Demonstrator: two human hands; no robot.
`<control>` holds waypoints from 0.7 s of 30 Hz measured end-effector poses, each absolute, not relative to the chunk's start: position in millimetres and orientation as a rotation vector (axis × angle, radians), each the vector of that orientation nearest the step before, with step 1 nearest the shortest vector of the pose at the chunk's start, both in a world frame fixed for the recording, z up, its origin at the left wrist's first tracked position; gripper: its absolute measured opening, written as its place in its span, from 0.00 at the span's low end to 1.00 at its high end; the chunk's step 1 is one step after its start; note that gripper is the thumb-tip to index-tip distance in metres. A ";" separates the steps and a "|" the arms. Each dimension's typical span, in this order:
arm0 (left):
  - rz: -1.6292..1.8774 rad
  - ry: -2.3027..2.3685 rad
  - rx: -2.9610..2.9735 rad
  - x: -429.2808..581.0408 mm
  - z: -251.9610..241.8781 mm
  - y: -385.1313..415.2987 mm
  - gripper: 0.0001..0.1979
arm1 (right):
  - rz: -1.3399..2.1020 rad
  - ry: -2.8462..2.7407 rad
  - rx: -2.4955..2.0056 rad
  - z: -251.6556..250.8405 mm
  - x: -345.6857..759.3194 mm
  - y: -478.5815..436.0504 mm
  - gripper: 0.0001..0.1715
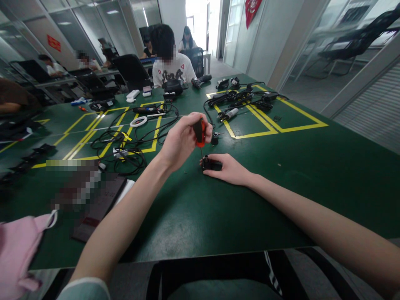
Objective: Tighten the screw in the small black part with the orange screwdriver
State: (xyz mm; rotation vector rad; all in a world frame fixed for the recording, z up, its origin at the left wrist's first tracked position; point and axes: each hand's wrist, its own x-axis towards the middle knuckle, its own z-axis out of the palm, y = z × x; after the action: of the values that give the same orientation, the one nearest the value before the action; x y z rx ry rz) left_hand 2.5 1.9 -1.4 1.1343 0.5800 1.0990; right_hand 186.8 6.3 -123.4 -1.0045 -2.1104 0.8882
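My left hand is closed round the red and black handle of a small screwdriver, held upright with its thin shaft pointing down. The tip meets a small black part lying on the green table. My right hand rests on the table and pinches that black part, holding it still. A small black cylinder stands just behind the screwdriver. A tiny screw-like speck lies on the table near my left wrist.
Tangled black cables and a white ring lie at the left among yellow tape lines. More black devices and cables sit at the far right. A pink bag lies at the near left. A person sits across the table.
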 end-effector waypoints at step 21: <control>1.112 0.597 1.175 2.4 -0.4 -0.9 0.13 | 0.882 -2.102 -1.004 -125.6 186.8 6.6 0.16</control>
State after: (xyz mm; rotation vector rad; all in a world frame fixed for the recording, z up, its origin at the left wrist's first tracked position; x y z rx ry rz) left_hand 2.4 -0.9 -0.4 1.1755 0.5967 1.1116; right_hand 186.8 6.6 -125.6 -1.0039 -2.1016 0.8819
